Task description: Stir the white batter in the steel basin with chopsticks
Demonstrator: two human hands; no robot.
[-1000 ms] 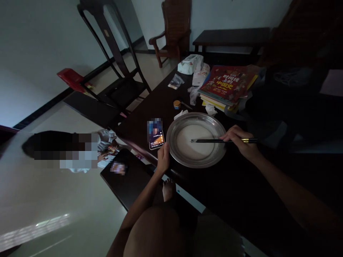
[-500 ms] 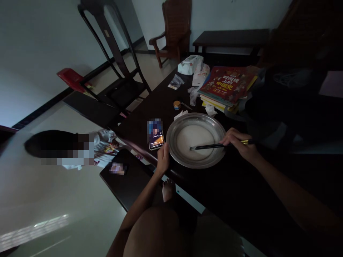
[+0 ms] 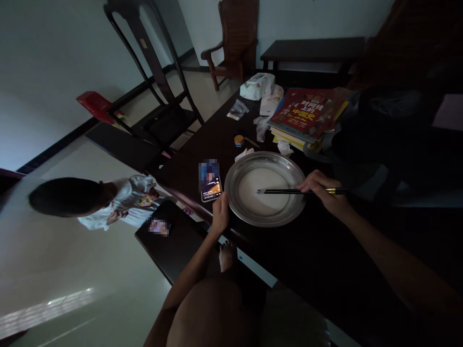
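Metal pan (image 3: 231, 190) holds white liquid (image 3: 264, 185); chopsticks (image 3: 285, 191) tips in it.

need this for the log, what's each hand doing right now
Left hand: curled at the near rim of the metal plate, seems to grip it.
Right hand: closed on the chopsticks, tips over the plate.

A round tray (image 3: 235, 193) sits on the table (image 3: 325, 250) – phone (image 3: 210, 182) just left of it, stack of books (image 3: 307, 115) behind, chopsticks (image 3: 285, 191) lying across its right half
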